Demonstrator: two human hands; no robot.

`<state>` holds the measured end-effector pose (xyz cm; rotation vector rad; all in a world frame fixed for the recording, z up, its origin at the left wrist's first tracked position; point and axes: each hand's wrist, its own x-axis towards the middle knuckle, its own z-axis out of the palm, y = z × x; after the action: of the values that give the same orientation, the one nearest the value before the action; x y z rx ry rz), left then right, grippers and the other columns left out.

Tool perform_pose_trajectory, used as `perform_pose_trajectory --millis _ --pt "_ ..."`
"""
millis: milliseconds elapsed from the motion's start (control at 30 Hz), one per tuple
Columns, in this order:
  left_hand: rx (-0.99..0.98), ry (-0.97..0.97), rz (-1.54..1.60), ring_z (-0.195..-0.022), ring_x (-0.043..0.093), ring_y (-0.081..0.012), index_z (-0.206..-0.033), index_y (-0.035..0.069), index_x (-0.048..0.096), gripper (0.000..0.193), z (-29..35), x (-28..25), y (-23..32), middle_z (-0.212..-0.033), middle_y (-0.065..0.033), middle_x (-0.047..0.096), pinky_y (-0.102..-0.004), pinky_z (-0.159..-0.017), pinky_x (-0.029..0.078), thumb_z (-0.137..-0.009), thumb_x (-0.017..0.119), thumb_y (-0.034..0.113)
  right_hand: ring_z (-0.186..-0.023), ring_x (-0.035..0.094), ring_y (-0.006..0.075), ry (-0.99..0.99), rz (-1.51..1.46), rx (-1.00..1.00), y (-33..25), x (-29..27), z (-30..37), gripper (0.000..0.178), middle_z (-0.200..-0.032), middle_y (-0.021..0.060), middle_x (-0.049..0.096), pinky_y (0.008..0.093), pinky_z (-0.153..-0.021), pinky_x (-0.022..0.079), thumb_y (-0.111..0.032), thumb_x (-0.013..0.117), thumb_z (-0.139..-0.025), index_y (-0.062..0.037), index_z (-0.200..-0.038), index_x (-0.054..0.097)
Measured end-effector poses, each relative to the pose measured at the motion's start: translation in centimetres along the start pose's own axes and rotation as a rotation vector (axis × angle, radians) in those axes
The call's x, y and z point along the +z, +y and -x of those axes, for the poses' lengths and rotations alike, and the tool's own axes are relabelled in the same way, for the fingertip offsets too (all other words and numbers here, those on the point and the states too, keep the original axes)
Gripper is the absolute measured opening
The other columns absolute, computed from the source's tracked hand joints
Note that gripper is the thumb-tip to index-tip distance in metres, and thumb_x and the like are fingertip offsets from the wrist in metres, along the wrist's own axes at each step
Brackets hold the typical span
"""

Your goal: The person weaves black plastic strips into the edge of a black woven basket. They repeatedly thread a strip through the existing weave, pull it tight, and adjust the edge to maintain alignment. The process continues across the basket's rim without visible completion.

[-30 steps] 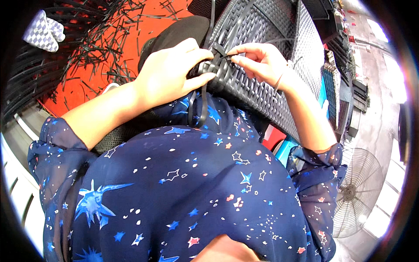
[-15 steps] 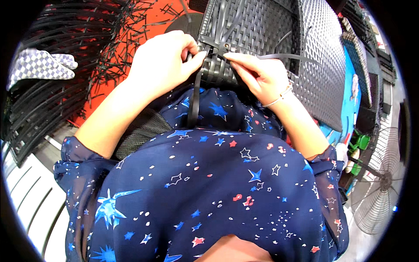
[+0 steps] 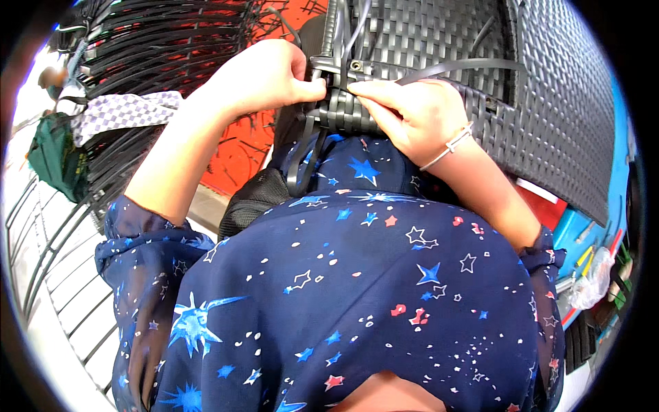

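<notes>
A black woven wicker panel, part of a seat or frame, rests at my lap with its thick wrapped edge towards me. At that edge my left hand is closed, thumb and curled fingers pinching a flat black plastic strip near the corner. My right hand pinches at the same edge just to the right, its fingertips on the weave; what lies under them is partly hidden. Between the hands a small metal-rimmed hole shows. Loose strip ends hang down over my lap, and another grey strip arches out behind my right hand.
At the left, many black strips hang in a bundle, with a checkered cloth and a dark green cloth over them. Strip scraps lie on a red surface. A clear plastic bag is at the right.
My view has shifted, so the panel and the hanging strips appear farther right. Both hands stay at the same edge, with the fingers slightly moved. Less of the strip shows between them.
</notes>
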<state>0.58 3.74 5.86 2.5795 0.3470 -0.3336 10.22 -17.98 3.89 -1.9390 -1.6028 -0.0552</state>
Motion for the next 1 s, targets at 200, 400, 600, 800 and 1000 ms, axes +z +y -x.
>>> perform_pose_trajectory --millis 200,400,600,800,1000 --pt "0.013 0.031 -0.02 -0.057 0.062 -0.0242 -0.074 -0.002 0.067 0.033 1.0 -0.5 0.8 -0.059 -0.0143 0.06 -0.0341 -0.06 0.05 -0.076 0.069 0.031 -0.068 0.067 0.0276 -0.072 0.061 0.065 -0.5 -0.3 -0.4 0.016 -0.071 0.0075 0.067 0.0412 -0.063 0.052 -0.026 0.059 -0.09 -0.0145 -0.096 0.069" --pt "-0.001 0.075 0.102 -0.057 0.055 -0.0116 -0.078 -0.001 0.066 0.024 1.2 -0.6 0.1 -0.06 -0.0052 0.056 -0.0286 -0.056 0.045 -0.075 0.07 0.022 -0.074 0.067 0.0263 -0.162 0.137 0.105 -1.2 -0.5 -1.1 0.017 -0.076 0.0072 0.069 0.0407 -0.067 0.053 -0.027 0.057 -0.091 -0.0159 -0.097 0.068" --pt "-0.026 0.146 0.055 -0.057 0.061 -0.0201 -0.078 -0.002 0.067 0.03 1.1 -0.1 -0.2 -0.062 -0.0108 0.06 -0.0326 -0.06 0.051 -0.071 0.068 0.027 -0.069 0.067 0.0293 -0.058 0.036 0.127 -0.3 0.3 -1.3 0.018 -0.073 0.0094 0.068 0.0424 -0.063 0.053 -0.028 0.059 -0.09 -0.0155 -0.096 0.07" --pt "-0.024 0.38 0.112 -0.053 0.045 -0.0058 -0.08 0.0 0.061 0.016 1.5 2.2 -1.7 -0.059 -0.0001 0.048 -0.023 -0.051 0.039 -0.077 0.066 0.015 -0.054 0.061 0.0257 0.105 -0.034 -0.012 0.9 1.4 -1.8 0.025 -0.067 0.0108 0.064 0.0347 -0.052 0.047 -0.016 0.068 -0.084 -0.0129 -0.109 0.071" --pt "0.244 0.719 0.147 -0.05 0.055 -0.0122 -0.086 0.006 0.064 0.015 4.1 3.3 -1.1 -0.072 -0.0026 0.06 -0.025 -0.048 0.045 -0.076 0.072 0.014 -0.048 0.059 0.0208 0.067 -0.283 0.285 -1.4 -0.6 -2.6 0.028 -0.055 0.0049 0.058 0.0341 -0.05 0.047 -0.027 0.073 -0.083 -0.013 -0.107 0.068"
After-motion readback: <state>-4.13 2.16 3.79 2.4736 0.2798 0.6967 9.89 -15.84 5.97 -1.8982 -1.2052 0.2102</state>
